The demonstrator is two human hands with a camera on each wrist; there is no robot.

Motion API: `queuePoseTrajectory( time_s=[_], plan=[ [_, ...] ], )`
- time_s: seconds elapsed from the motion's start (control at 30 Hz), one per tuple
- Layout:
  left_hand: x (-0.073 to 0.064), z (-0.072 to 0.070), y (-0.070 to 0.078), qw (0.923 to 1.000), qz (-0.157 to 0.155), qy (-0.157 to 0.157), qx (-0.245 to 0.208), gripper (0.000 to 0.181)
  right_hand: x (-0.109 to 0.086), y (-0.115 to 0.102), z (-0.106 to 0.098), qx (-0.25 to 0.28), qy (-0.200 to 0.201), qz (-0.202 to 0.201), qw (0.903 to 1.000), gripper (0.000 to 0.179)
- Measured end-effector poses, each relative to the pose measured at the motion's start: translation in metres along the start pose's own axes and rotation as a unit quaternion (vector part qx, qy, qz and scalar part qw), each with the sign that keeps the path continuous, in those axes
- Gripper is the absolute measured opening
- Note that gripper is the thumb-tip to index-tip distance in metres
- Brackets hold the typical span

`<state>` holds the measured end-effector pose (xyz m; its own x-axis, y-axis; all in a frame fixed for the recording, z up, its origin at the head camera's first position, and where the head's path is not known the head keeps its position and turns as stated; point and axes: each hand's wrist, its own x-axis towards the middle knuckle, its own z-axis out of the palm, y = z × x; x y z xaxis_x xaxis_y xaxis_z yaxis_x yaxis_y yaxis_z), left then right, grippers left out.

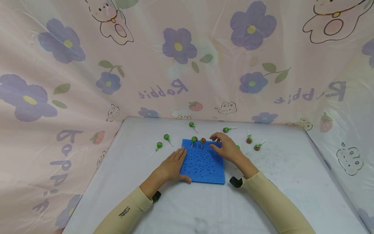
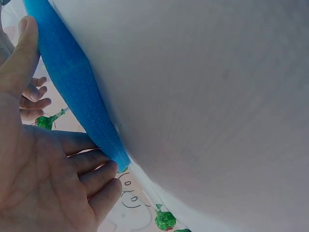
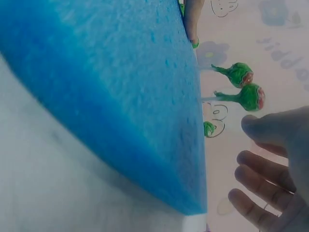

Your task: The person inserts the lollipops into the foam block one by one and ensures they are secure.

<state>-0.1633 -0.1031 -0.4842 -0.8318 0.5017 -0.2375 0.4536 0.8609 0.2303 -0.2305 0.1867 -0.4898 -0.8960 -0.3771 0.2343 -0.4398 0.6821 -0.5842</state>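
Observation:
A blue foam board [image 1: 204, 175], dotted with small holes, lies on the table. Two lollipops in green and red wrappers, a left one [image 1: 194, 139] and a right one [image 1: 203, 140], stand upright with their sticks in its far part. My left hand [image 1: 172, 165] rests along the board's left side, its fingers straight and the thumb by the near corner. To the right of the standing lollipops, my right hand [image 1: 227, 149] hovers over the board's far right part, fingers apart and loosely bent, holding nothing. The right wrist view shows a gap between that hand [image 3: 280, 169] and the lollipop heads.
Loose lollipops lie around the board on the white table [image 1: 117, 185]: two at the left, including one [image 1: 159, 145] nearest the left hand, one [image 1: 191, 124] behind, several at the right, such as this one [image 1: 257, 147]. A patterned curtain [image 1: 140, 68] encloses the table's back and sides.

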Motion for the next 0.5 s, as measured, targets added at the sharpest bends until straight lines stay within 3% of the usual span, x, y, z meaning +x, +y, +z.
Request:
queuePoseTrajectory(
  time_s=[0.5],
  plan=[
    [-0.002, -0.002, 0.000, 0.9998, 0.008, 0.004, -0.015, 0.130, -0.009, 0.022, -0.017, -0.025, 0.007, 0.034, 0.9991, 0.027]
  ],
)
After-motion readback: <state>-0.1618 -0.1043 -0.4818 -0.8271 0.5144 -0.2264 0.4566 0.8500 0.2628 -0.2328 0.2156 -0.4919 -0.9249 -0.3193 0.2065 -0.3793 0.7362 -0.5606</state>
